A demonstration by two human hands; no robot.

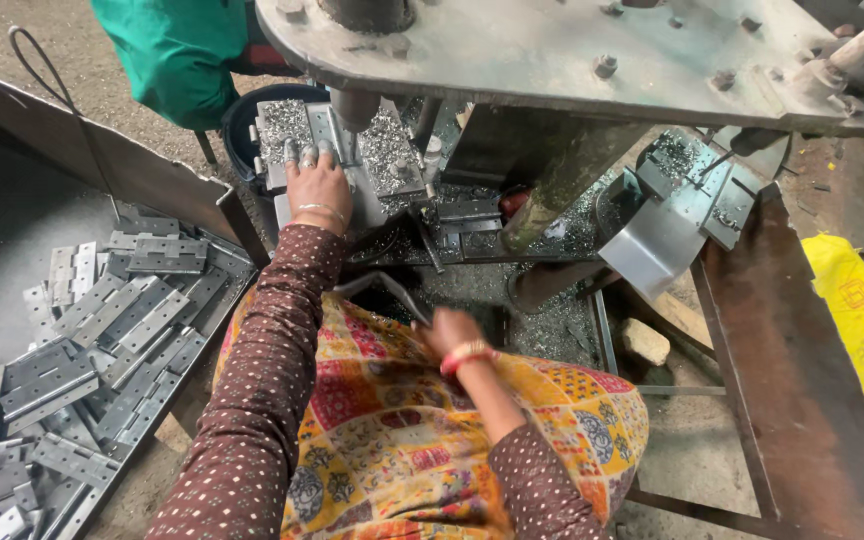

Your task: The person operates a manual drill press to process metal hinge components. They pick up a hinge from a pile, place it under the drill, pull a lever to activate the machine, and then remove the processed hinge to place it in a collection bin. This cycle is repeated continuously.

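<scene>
Left hand lay flat, fingers spread, on a hinge plate on the press bed, at 12 o'clock. Right hand, blurred, gripped a bent metal strip at 6 o'clock. Hinge pile lay at 9 o'clock.

This is a small metal workshop. A heavy steel press with bolts stands over a work plate strewn with metal shavings. A tray at the side holds a heap of grey door hinges. Rusty steel frames stand on a dusty dirt floor.
</scene>
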